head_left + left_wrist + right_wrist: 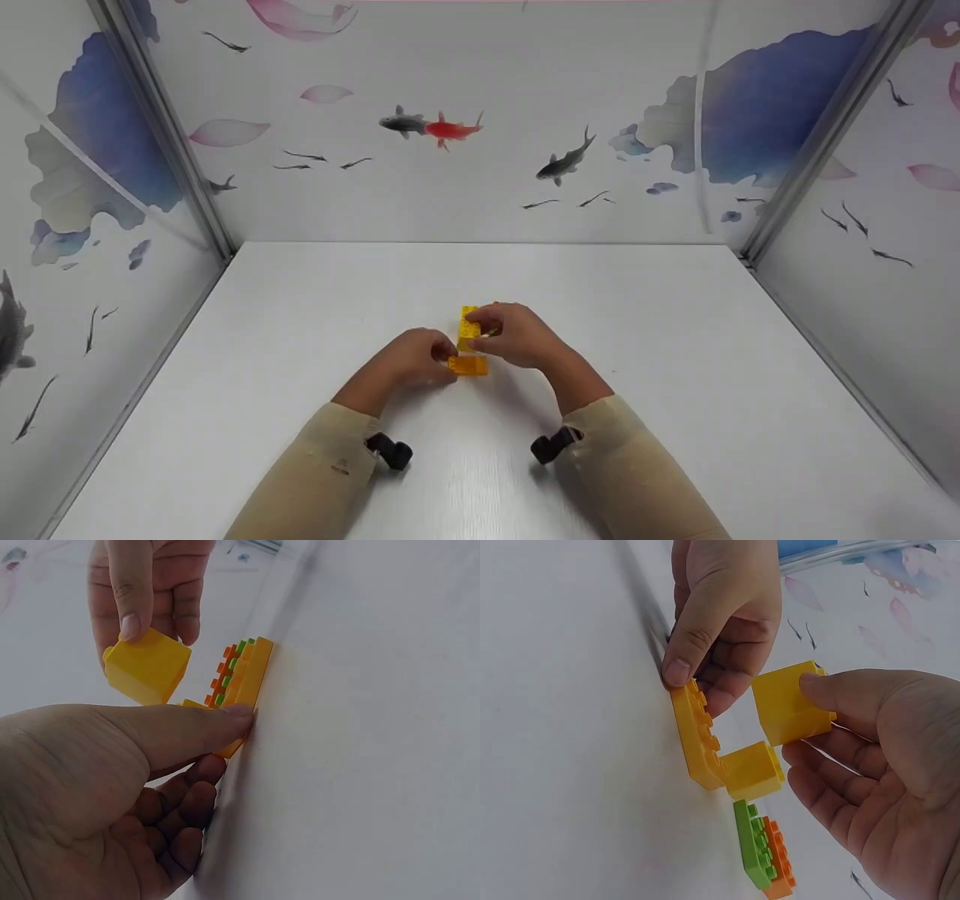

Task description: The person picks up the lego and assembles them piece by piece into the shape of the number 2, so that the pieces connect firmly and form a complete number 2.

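Yellow block (786, 706) sits pinched between thumb and fingers of the right hand (900, 746), apart from the long orange brick (690, 735) that the left hand (731, 607) grips by one end. Keeping the left fingers steady and squaring the block to the brick would likely help.

Head view looks forward, down; close, opposing wrist views share one yellow block (786, 705).

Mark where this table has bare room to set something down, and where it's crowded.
The white table is bare from the left grip to the left wall, from the right grip to the right wall, and beyond the bricks up to the back wall. Between the sleeves lies another gap. Crowded: the middle, where both grips hold bricks close together.
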{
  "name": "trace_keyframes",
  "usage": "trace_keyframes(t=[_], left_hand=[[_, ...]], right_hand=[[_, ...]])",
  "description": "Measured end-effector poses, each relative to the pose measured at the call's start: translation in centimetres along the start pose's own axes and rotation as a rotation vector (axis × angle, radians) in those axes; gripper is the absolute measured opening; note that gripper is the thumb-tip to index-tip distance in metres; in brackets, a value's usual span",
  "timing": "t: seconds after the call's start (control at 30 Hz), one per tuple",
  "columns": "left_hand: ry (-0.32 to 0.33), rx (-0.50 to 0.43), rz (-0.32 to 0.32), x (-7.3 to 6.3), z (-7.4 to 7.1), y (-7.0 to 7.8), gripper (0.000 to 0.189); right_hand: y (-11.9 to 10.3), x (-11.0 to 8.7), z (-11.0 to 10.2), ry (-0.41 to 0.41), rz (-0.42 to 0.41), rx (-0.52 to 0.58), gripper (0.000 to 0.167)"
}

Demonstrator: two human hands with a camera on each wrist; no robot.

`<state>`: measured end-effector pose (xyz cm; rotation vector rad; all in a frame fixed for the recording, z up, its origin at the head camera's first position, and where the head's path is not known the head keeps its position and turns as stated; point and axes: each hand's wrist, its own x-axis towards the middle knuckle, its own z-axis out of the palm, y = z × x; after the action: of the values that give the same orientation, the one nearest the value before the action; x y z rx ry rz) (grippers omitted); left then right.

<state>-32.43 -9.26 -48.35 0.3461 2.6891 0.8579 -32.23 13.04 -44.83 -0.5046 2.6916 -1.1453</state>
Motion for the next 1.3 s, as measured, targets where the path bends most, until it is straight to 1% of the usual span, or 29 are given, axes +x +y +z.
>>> trace_keyframes(t=[0.1,0.33,0.47,0.73,0.87,1.1,1.3], left_hand=[[0.007,0.017,0.024,-0.3,0.0,-0.3,0.033],[-0.001,0.004,0.007,-0.3,0.0,-0.2,0.035],[-0.002,0.011,0.021,-0.3,-0.1,-0.1,0.033],[0.003,0.023,0.010,-0.3,-0.2,-0.1,0.030],[0.006,0.021,0.010,-0.4,-0.2,-0.2,0.030],[0.010,0.019,0.036,-0.5,-0.1,-0.5,0.027],[0.014,0.018,0.038,-0.4,0.0,-0.7,0.026]], right_hand=[[-0.2,0.0,0.4,-0.015,-0.029,-0.009,0.042],[0.1,-0.1,0.9,-0.054,-0.044,-0.015,0.041],[0.3,-0.1,1.3,-0.067,-0.039,-0.028,0.039],[0.2,-0.1,1.9,-0.076,-0.025,-0.031,0.035],[0.4,0.0,2.1,-0.086,-0.043,-0.021,0.033],[0.9,0.1,2.4,-0.090,-0.110,-0.038,0.026],[0.9,0.1,2.6,-0.087,-0.094,-0.030,0.028]])
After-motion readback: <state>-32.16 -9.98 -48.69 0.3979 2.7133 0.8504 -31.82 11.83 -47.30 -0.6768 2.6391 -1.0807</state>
